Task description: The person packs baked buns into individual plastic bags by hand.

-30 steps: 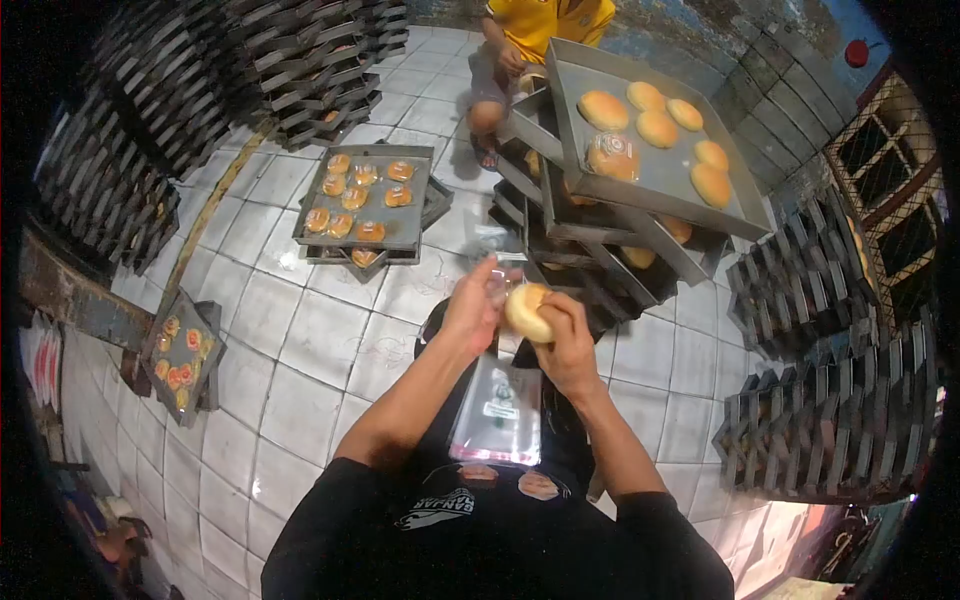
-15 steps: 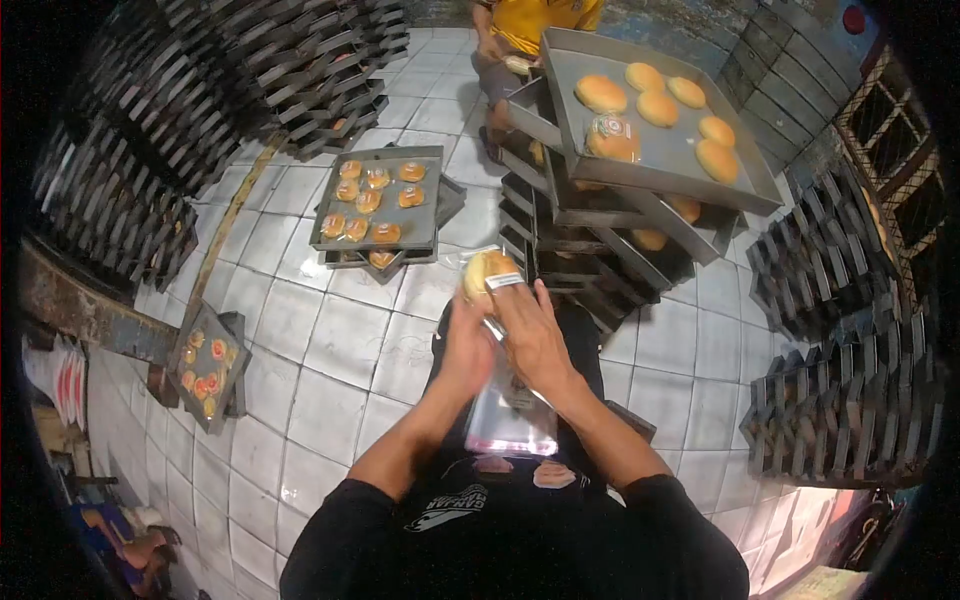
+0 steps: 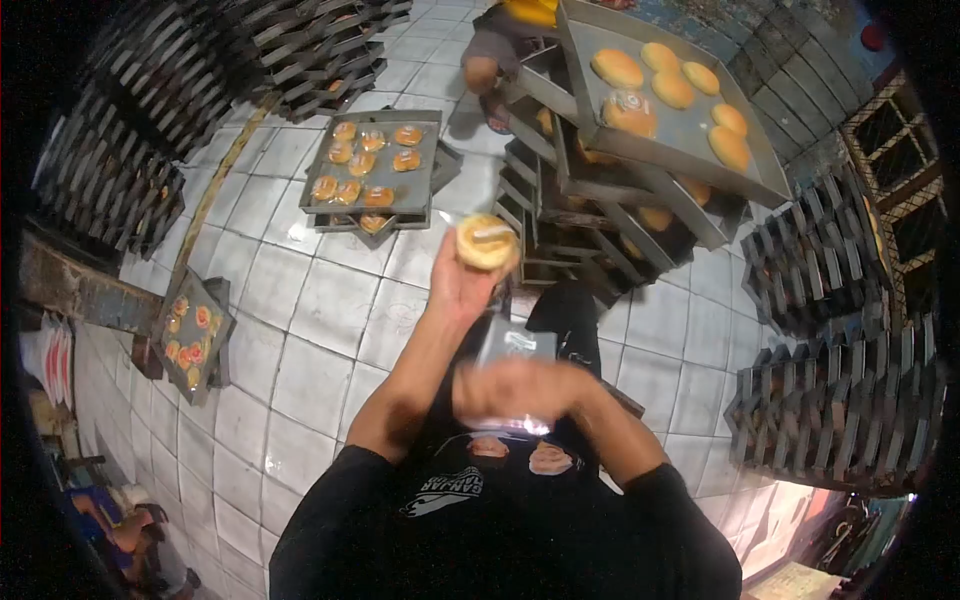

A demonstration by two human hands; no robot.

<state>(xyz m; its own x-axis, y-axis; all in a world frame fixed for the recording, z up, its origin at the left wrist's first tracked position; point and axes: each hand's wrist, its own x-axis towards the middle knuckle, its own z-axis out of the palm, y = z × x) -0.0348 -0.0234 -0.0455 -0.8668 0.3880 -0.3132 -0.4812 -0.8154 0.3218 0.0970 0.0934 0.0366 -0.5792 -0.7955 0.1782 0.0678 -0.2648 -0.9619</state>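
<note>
My left hand holds a round bun that shows its pale side, with clear plastic visible at its edge. Lower down, my right hand is smeared by motion over a stack of clear plastic bags on my lap; its fingers cannot be made out. To the upper right, a metal tray on a tall stack carries several unwrapped buns and one bun in printed plastic. Another tray on the floor holds several wrapped buns.
A person's leg shows behind the tall tray stack. More stacked trays stand at the upper left and right. A small tray of decorated buns lies at the left on the tiled floor.
The bun has moved from between both hands into my left hand alone, slightly up and forward. My right hand has left it and come down over the bags on my lap.
</note>
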